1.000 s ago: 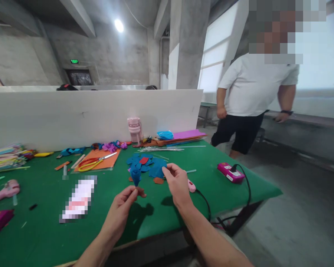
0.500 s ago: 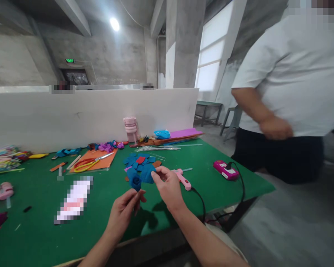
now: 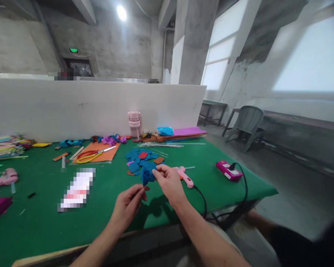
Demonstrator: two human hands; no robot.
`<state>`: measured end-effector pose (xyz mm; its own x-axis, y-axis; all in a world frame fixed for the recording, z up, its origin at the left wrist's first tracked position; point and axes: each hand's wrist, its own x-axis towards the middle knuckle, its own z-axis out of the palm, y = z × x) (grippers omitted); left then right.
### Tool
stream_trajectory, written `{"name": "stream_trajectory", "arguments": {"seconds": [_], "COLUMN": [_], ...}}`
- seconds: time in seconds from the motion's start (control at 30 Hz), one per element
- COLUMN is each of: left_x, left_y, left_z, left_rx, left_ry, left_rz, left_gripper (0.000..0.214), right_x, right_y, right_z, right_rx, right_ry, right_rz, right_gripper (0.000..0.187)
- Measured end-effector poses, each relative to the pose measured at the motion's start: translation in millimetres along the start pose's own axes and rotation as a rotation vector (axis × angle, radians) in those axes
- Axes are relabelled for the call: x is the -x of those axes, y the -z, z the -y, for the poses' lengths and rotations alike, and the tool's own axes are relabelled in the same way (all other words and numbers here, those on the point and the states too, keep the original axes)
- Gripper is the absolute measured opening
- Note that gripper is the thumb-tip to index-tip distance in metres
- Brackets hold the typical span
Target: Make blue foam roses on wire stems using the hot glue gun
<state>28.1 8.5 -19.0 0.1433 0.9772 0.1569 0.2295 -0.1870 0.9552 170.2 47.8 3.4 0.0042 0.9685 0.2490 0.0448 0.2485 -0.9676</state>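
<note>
Over the front of the green table, my left hand point(image 3: 129, 203) is closed in a pinch at the base of a dark blue rolled flower point(image 3: 146, 176). Whatever stem lies between those fingertips is too small to make out. My right hand point(image 3: 171, 184) pinches a blue petal at the flower's right side, where petal and flower overlap. Just behind them lies a pile of loose blue petals point(image 3: 134, 167), with a red piece point(image 3: 143, 155) and a brown piece point(image 3: 159, 160) among them. A pink glue gun point(image 3: 187, 178) rests right of my right hand.
A purple power strip point(image 3: 228, 171) with a black cord sits at the right. Scissors point(image 3: 96, 155) lie on an orange sheet point(image 3: 107, 157). A second pink glue gun point(image 3: 5, 178) is at far left. A pink cup point(image 3: 135, 124) stands before the white partition point(image 3: 100, 105). Someone's leg point(image 3: 263, 224) shows lower right.
The flower has tilted and moved right against the petal in my right hand. The person in the white shirt has mostly left view at the right. The view has shifted slightly.
</note>
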Motion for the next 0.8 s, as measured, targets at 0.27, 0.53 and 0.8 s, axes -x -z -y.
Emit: {"name": "stream_trajectory", "arguments": {"seconds": [0.27,0.53,0.8], "left_x": [0.2,0.2,1.2], "left_y": [-1.6,-2.1,-1.6], "left_z": [4.4,-0.9,0.4], "left_rx": [0.003,0.025,0.000], "left_ry": [-0.021,-0.019,-0.029], "left_rz": [-0.014,-0.023,-0.019], "left_gripper": [0.029,0.028,0.026], "right_x": [2.9,2.1,4.0], "right_y": [-0.5,-0.2,-0.7], "right_z": [4.6,5.2,5.1], "right_rx": [-0.017,-0.013,-0.041], "right_ry": [-0.016,-0.008,-0.010], "right_rz": [-0.004,0.023,0.036], "right_gripper": [0.022,0.020,0.019]}}
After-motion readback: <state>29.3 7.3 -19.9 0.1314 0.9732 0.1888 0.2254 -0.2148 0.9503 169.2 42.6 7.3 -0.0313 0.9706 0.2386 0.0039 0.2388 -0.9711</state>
